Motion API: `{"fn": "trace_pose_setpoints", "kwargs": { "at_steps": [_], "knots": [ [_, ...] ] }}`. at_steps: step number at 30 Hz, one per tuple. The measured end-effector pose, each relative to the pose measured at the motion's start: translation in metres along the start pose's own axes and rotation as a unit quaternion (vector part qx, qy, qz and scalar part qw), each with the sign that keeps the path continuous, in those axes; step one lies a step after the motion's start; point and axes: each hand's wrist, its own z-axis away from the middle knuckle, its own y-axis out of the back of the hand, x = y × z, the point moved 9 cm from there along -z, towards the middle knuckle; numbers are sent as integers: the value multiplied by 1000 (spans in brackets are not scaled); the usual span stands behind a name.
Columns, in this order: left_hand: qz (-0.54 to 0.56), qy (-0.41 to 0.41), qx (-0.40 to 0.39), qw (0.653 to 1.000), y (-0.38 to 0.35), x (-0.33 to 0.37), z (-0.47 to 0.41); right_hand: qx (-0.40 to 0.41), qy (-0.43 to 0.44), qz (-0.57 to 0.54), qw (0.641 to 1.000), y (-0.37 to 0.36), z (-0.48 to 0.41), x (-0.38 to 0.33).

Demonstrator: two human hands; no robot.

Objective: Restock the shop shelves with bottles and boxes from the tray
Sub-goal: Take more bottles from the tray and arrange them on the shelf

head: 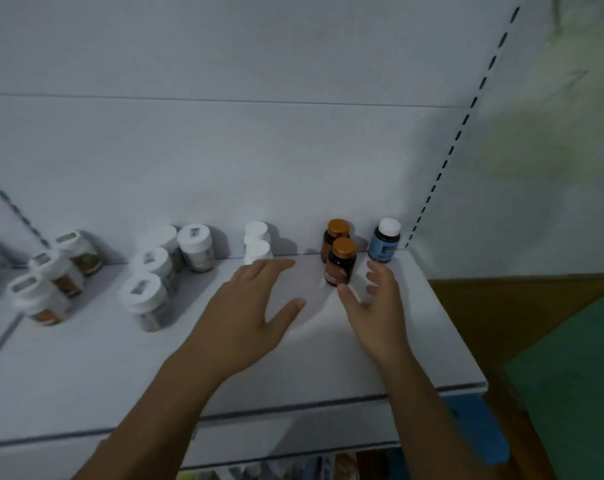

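My right hand (376,306) grips a white bottle (362,280) standing on the white shelf (293,358), just right of the front dark bottle with a gold cap (342,263). A second gold-capped bottle (337,233) stands behind it. Further right, by the back wall, is a blue-labelled bottle with a white cap (385,242). My left hand (252,306) hovers flat over the shelf with its fingers spread, touching no bottle. Two plain white bottles (257,242) stand just beyond its fingertips. The tray is out of view.
Several white-lidded jars stand in two groups on the left (162,268) (51,282). The shelf's right edge ends near a slotted upright (442,174); beyond it lie a brown and green floor area (553,341). A lower shelf shows under the front edge.
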Motion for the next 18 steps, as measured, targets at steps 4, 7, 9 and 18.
{"fn": "trace_pose_setpoints", "kwargs": {
  "at_steps": [4, 7, 9, 18],
  "knots": [
    [-45, 54, 28, 997, 24, -7, 42, -93, 140, 38, 985, -12, 51, -42],
    [-101, 133, 45, 985, 46, -25, 92, -223, 209, 94, 948, -45, 89, -75],
    [-140, 182, 46, 972, 63, -38, 132, -298, 265, 119, 909, -71, 119, -99],
    [-267, 404, 85, 871, 167, -93, 346, -447, 496, 158, 727, -210, 293, -218]
  ]
}}
